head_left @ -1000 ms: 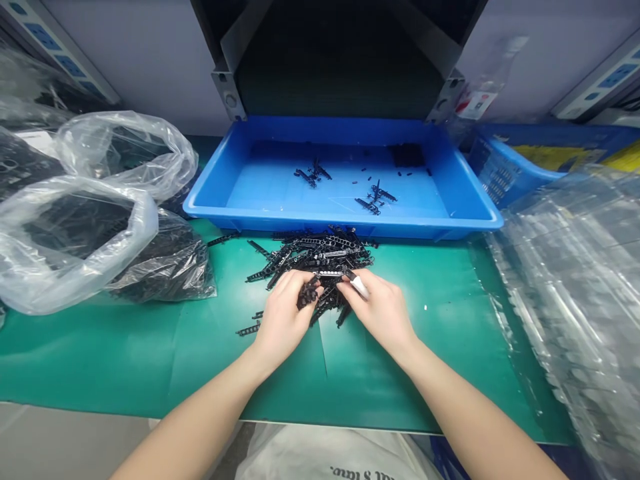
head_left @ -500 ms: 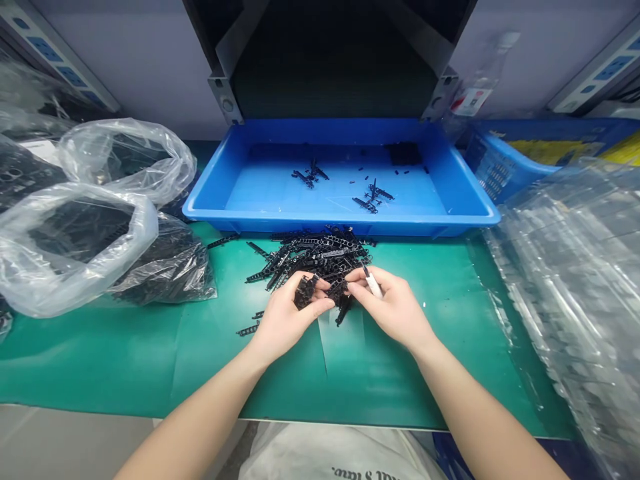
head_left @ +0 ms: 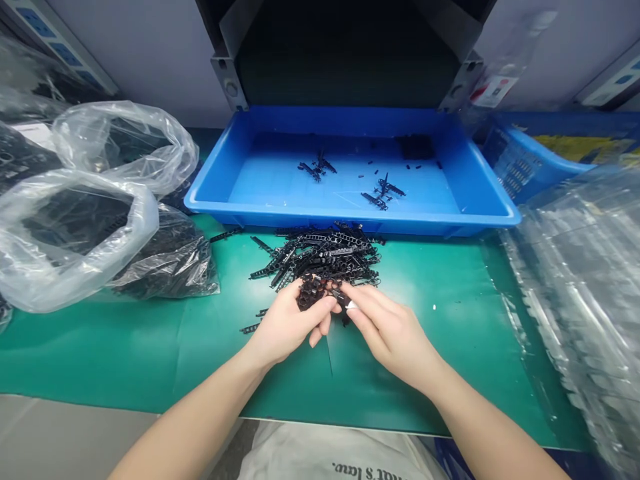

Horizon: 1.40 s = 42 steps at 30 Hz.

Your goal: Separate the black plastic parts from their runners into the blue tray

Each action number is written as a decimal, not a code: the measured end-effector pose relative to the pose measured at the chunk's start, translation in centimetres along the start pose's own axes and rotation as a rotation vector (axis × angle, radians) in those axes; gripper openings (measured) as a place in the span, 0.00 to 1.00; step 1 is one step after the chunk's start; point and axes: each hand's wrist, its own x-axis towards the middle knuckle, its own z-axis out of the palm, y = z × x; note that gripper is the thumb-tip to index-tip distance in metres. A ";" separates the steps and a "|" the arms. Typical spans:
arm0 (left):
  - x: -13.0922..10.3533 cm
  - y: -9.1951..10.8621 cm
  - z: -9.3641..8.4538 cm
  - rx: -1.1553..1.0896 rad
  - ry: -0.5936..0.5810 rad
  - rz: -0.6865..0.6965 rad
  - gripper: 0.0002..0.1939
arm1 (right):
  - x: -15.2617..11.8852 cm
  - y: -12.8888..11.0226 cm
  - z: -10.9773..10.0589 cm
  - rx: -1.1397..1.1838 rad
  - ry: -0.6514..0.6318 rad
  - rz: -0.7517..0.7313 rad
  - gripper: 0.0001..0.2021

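My left hand [head_left: 286, 321] is closed around a bunch of black plastic parts [head_left: 310, 292], its thumb pressing on them. In my right hand [head_left: 393, 328] is a slim white pen-like tool [head_left: 351, 305] with a dark tip; most of it is hidden by the fingers. The tool's tip end is at the bunch, though I cannot make out whether they touch. Just beyond both hands lies a heap of long, ladder-like black plastic strips [head_left: 325, 253] on the green mat [head_left: 220, 360].
Behind the heap stands a blue tray [head_left: 350, 219] with a few black pieces. Clear plastic bags [head_left: 165, 260] of black parts sit at left. At right are stacked clear plastic trays [head_left: 580, 280], a blue basket [head_left: 525, 157] and a bottle [head_left: 500, 83].
My right hand has turned over and brought the white tool down and left to the bunch in my left hand. The whole view has shifted slightly.
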 end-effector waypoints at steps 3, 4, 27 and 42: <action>-0.1 -0.1 0.0 0.017 -0.019 0.003 0.08 | 0.0 0.0 0.1 -0.058 0.012 -0.016 0.16; -0.1 -0.1 -0.1 0.027 -0.022 0.004 0.08 | 0.0 0.0 0.1 -0.065 0.011 -0.020 0.16; 0.1 -0.3 1.2 0.002 0.122 -0.045 0.11 | -0.2 -0.2 1.1 -0.120 0.034 0.049 0.17; 0.5 -0.1 0.1 -0.118 0.283 0.018 0.12 | 2.0 3.3 0.1 -0.207 0.233 0.211 0.09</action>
